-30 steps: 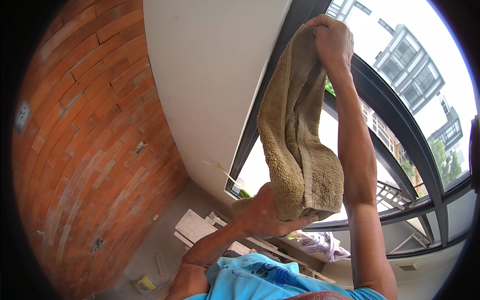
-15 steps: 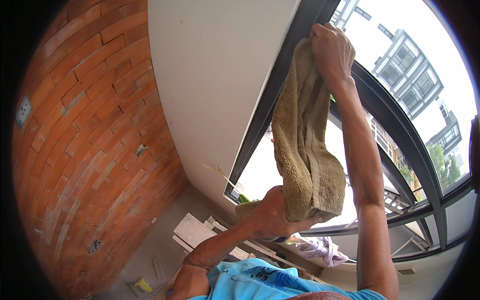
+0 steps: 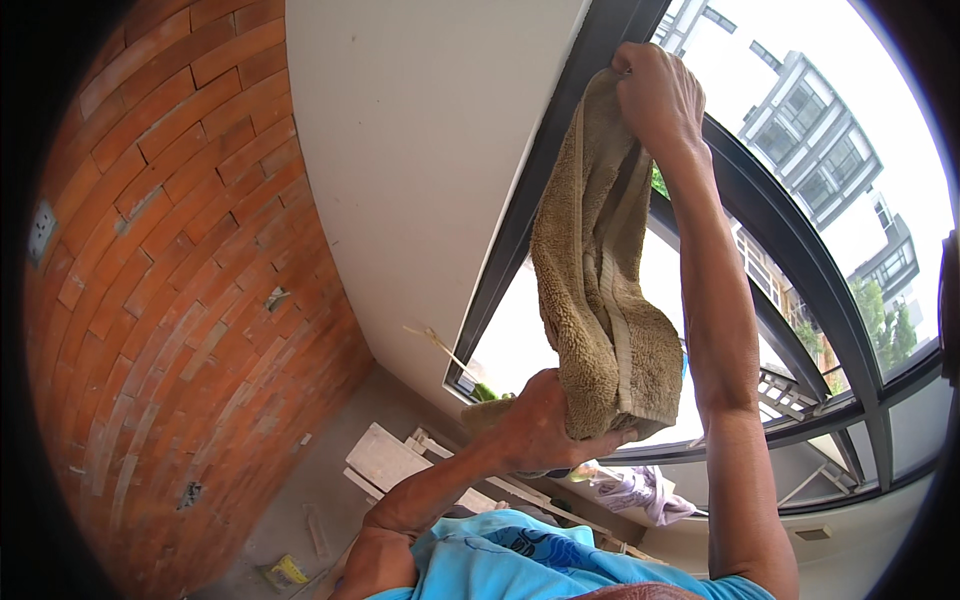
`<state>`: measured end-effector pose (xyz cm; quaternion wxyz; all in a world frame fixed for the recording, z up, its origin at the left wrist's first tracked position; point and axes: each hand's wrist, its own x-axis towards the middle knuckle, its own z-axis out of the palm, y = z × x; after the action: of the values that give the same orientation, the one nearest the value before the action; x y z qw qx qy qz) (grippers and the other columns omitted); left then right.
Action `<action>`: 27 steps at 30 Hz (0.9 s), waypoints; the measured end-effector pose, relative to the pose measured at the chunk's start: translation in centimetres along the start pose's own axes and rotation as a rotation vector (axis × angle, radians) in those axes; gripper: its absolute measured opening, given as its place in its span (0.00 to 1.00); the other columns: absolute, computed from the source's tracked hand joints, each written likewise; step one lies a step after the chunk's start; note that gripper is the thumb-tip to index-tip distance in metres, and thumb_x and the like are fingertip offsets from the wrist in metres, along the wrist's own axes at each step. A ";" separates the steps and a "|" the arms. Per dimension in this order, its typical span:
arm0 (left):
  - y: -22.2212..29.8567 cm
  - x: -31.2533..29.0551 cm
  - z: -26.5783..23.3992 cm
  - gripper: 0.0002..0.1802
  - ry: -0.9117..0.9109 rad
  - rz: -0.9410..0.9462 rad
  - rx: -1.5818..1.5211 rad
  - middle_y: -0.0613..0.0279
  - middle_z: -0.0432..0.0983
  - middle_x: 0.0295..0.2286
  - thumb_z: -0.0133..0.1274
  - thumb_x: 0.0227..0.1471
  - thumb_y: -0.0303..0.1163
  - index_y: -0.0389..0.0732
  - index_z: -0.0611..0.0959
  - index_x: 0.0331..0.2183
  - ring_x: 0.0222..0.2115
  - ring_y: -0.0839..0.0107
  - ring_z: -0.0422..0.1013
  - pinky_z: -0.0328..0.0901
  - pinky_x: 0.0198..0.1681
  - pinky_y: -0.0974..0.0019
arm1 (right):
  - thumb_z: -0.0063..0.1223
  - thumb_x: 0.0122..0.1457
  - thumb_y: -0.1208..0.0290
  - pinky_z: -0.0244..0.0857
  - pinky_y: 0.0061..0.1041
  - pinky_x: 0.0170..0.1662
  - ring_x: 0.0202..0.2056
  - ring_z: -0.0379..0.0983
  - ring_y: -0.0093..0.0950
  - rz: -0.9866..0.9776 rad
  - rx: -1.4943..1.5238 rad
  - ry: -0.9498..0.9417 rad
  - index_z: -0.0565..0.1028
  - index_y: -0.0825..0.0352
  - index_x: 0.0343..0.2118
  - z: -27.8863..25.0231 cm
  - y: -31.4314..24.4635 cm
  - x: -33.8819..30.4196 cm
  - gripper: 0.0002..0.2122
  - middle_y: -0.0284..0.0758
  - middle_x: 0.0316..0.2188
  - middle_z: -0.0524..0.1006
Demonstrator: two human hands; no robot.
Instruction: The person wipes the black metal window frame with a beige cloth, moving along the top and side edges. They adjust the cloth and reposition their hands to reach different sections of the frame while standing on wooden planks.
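At lower centre, the left hand (image 3: 535, 425) grips the bottom of a tan terry towel (image 3: 600, 290). The towel hangs mid-frame; the right hand (image 3: 658, 95) clutches its top against the black window frame (image 3: 520, 230), upper centre.

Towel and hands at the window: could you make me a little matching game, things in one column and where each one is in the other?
Things:
1. right hand
2. left hand
3. towel
4. brick wall

Places:
A. fills the left side of the view
B. low down, gripping the towel's bottom end
C. hangs stretched between the two hands, in front of the dark window frame
D. high up, holding the towel's top end against the frame

Pairs: 1-D, 2-B, 3-C, 4-A
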<state>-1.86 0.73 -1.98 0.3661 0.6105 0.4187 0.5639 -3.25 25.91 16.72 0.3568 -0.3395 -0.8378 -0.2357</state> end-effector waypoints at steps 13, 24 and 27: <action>0.0 -0.8 0.1 0.40 -0.059 -0.113 0.044 0.47 0.72 0.49 0.69 0.44 0.44 0.34 0.72 0.54 0.52 0.55 0.69 0.63 0.57 0.54 | 0.54 0.56 0.70 0.71 0.42 0.48 0.44 0.79 0.43 0.180 0.018 -0.132 0.84 0.61 0.37 -0.5 -0.9 1.6 0.10 0.43 0.37 0.83; -1.1 -2.0 0.8 0.32 0.075 -0.014 0.027 0.46 0.79 0.43 0.68 0.46 0.42 0.34 0.78 0.48 0.45 0.54 0.76 0.69 0.52 0.55 | 0.52 0.55 0.72 0.71 0.38 0.45 0.38 0.80 0.36 0.157 0.236 -0.166 0.85 0.61 0.34 -0.7 0.6 1.3 0.10 0.40 0.32 0.83; -1.2 -2.9 0.2 0.34 0.039 -0.071 0.046 0.45 0.78 0.44 0.68 0.45 0.42 0.33 0.77 0.49 0.46 0.55 0.76 0.69 0.53 0.55 | 0.55 0.51 0.75 0.72 0.35 0.40 0.33 0.79 0.30 0.113 0.642 -0.372 0.85 0.64 0.33 -1.7 1.0 -0.5 0.09 0.39 0.28 0.82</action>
<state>-1.81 -1.52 -4.23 0.3637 0.5922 0.4600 0.5526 -1.50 25.29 17.61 0.2993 -0.2932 -0.8994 0.1246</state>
